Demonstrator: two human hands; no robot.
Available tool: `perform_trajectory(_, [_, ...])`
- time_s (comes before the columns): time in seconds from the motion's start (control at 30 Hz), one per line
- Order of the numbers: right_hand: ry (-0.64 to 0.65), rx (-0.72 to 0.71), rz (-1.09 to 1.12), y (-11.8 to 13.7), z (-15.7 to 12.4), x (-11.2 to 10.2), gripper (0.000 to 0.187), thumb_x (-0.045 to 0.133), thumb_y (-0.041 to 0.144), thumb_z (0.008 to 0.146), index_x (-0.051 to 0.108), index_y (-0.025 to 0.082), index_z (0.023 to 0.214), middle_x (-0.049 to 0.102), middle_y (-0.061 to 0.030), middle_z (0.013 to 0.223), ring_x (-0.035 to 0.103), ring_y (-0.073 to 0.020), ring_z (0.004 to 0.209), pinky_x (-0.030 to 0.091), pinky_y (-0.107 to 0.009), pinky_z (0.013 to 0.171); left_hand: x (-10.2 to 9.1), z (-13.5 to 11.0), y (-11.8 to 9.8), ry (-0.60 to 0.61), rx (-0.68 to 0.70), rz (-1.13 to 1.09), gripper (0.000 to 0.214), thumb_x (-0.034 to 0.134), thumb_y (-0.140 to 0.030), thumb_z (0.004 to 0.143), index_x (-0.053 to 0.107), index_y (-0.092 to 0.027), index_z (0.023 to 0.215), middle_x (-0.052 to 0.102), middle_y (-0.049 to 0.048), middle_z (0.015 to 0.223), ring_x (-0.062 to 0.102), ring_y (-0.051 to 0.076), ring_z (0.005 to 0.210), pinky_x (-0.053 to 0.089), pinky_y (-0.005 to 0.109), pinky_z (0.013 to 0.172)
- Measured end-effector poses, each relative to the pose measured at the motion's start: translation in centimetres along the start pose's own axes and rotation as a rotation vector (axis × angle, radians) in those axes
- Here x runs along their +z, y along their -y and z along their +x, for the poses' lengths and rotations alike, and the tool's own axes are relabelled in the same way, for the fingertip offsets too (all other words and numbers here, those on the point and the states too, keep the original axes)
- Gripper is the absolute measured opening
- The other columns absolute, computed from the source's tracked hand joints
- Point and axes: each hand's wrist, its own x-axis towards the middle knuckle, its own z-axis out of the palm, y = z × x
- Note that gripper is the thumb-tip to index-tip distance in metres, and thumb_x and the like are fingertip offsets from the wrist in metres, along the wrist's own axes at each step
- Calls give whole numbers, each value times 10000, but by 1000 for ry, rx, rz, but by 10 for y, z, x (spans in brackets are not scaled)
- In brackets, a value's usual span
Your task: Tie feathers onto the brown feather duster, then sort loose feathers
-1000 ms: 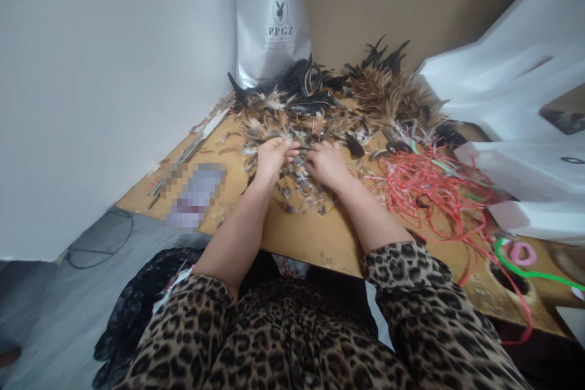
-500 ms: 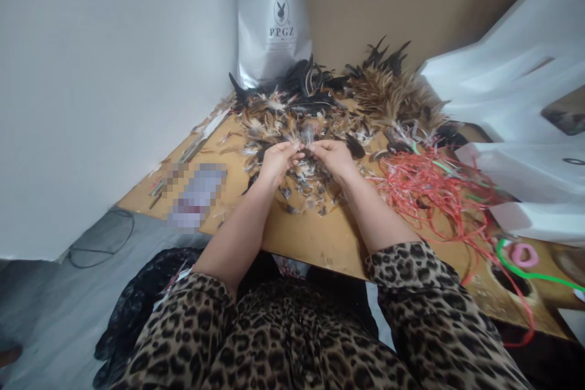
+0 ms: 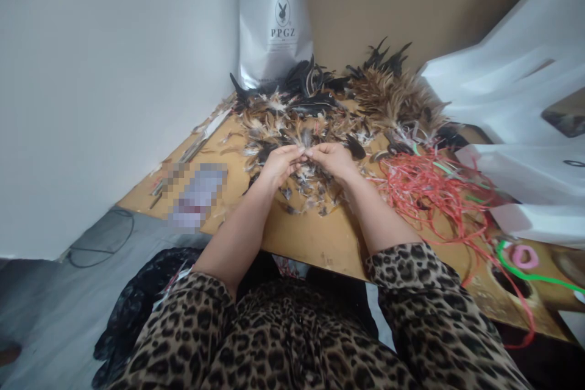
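My left hand [image 3: 284,163] and my right hand [image 3: 329,158] meet fingertip to fingertip over the middle of the wooden table [image 3: 315,237]. Both are closed in a pinch at the base of a small greyish feather [image 3: 303,136], whose tip fans out away from me. Around and beneath the hands lies a loose spread of brown, white and black feathers [image 3: 269,122]. Behind them are long black feathers [image 3: 315,102], and to the right stands a thick bundle of brown feathers [image 3: 388,94].
Red plastic strings [image 3: 425,192] lie tangled to the right, near a green strip [image 3: 516,268] and a pink ring [image 3: 524,255]. A silver bag [image 3: 274,18] stands at the back. White bags [image 3: 498,85] hang over the right side. A blurred-out flat object [image 3: 198,195] lies left.
My two hands have come closer together, their fingertips now touching at the feather. The things on the table look unmoved.
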Motion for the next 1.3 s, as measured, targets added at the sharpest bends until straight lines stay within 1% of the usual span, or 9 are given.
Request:
perform_trajectory(0.27, [145,23,92,-7,4,-4,365,735,488,582,682,135,659,605,5,558,440,-70,499,342,-209,514,0,-3,-2,100,-32,23,129,728,-169,668,639,-99,729,636,23,605,592,63,544,402,136,459])
perform_trajectory(0.43, [138,-11,57,-4,2,-2,364,713,485,608,685,137,713,643,-12,623,495,-93,545,390,-229,566,0,-2,-1,72,8,24,171,759,-185,628,637,-98,709,616,11,584,563,54,524,385,137,454])
perform_trajectory(0.5, [93,-91,-35,-1,0,0,346,699,467,630,679,141,744,655,-23,675,526,-113,597,411,-244,604,0,-3,-2,32,32,-3,170,759,-183,626,631,-101,704,615,6,591,555,47,518,379,135,453])
perform_trajectory(0.6, [-27,-288,-321,3,-4,2,280,685,427,664,655,158,737,638,-31,729,532,-134,655,404,-256,633,1,-3,-3,-12,44,-31,154,747,-173,639,624,-106,703,635,11,630,554,42,516,377,138,451])
perform_trajectory(0.7, [-99,-456,-614,6,-8,2,218,649,388,719,635,171,710,617,-39,755,532,-149,697,380,-271,677,1,-3,-3,1,18,-29,147,742,-166,645,623,-106,707,643,15,642,555,41,510,384,138,453])
perform_trajectory(0.77, [-120,-495,-722,8,-9,2,206,621,372,751,628,173,702,612,-43,748,538,-159,713,367,-285,708,1,-2,-3,16,0,-25,145,741,-160,645,625,-104,711,641,16,634,559,42,511,390,135,456])
perform_trajectory(0.93, [-151,-483,-780,10,-11,2,233,576,385,791,627,175,704,607,-43,737,542,-168,713,354,-289,712,0,-2,-2,26,-9,13,119,734,-146,651,635,-98,696,635,19,606,561,46,516,398,133,469])
perform_trajectory(1.13, [-137,-440,-731,2,-4,-5,181,586,340,781,663,176,788,609,-45,768,543,-169,731,367,-282,696,-5,1,-4,-26,65,-23,78,690,-154,708,636,-105,735,689,53,740,608,59,595,437,142,536])
perform_trajectory(1.3, [-53,-425,-935,-2,-3,-10,161,562,306,802,687,217,849,621,-53,865,522,-211,879,320,-324,766,-10,4,-6,-79,86,-60,113,672,-191,742,614,-113,799,695,55,758,635,76,615,431,143,515])
